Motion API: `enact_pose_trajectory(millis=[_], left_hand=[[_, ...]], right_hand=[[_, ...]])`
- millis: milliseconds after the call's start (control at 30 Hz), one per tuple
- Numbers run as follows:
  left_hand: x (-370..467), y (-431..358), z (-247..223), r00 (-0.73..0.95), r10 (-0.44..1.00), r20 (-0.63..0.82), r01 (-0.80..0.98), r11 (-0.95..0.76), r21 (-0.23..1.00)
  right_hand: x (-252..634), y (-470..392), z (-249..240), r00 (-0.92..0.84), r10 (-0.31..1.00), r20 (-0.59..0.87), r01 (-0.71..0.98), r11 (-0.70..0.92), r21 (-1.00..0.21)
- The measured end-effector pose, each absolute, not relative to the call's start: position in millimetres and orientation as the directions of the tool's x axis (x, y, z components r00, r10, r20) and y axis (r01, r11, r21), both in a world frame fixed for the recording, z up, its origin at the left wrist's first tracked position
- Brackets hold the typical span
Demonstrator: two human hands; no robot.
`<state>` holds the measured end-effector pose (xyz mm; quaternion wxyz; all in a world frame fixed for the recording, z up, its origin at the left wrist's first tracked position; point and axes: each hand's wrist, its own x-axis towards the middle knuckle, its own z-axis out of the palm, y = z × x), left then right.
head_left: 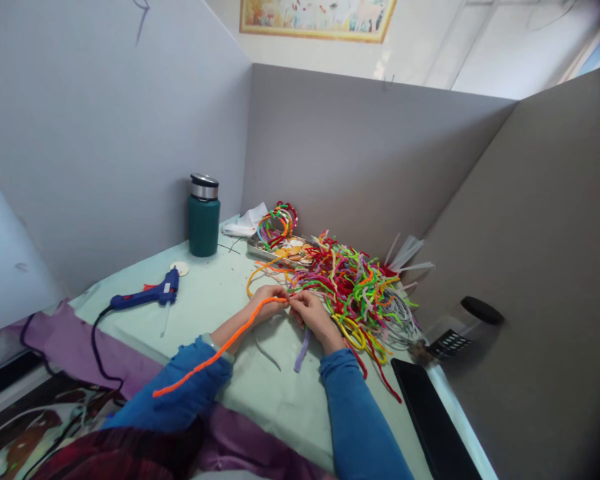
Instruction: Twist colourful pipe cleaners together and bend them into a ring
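Both hands meet over the middle of the table, fingertips pinched close together. An orange pipe cleaner (220,348) runs from my left hand (270,300) back across the left forearm and sleeve. My right hand (310,313) grips near its upper end, where the fingers hide the exact join. Below the right hand a purple pipe cleaner (303,349) hangs or lies; I cannot tell whether it is held. A grey strand (269,354) lies on the table under the hands. Just beyond them spreads a big tangled heap of coloured pipe cleaners (347,280).
To the left are a blue glue gun (147,293) with its cord, a white disc (179,268) and a green bottle (203,223). Behind stands a metal tray (265,252) with small pieces and coloured rings (279,225). A black flat object (427,420) lies right. Grey partitions (360,153) enclose the table.
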<state>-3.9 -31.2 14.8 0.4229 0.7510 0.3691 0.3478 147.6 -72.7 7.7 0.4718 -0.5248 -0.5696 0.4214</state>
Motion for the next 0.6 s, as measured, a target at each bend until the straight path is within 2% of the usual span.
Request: enact_pose_trajectory(millis=[600], left_hand=[[-1,-25,8,0.487,0.85,0.199,0.326,-0.389,0.862]], right_hand=[[148,-70,5,0.107,0.979,0.173,0.315,0.131,-0.94]])
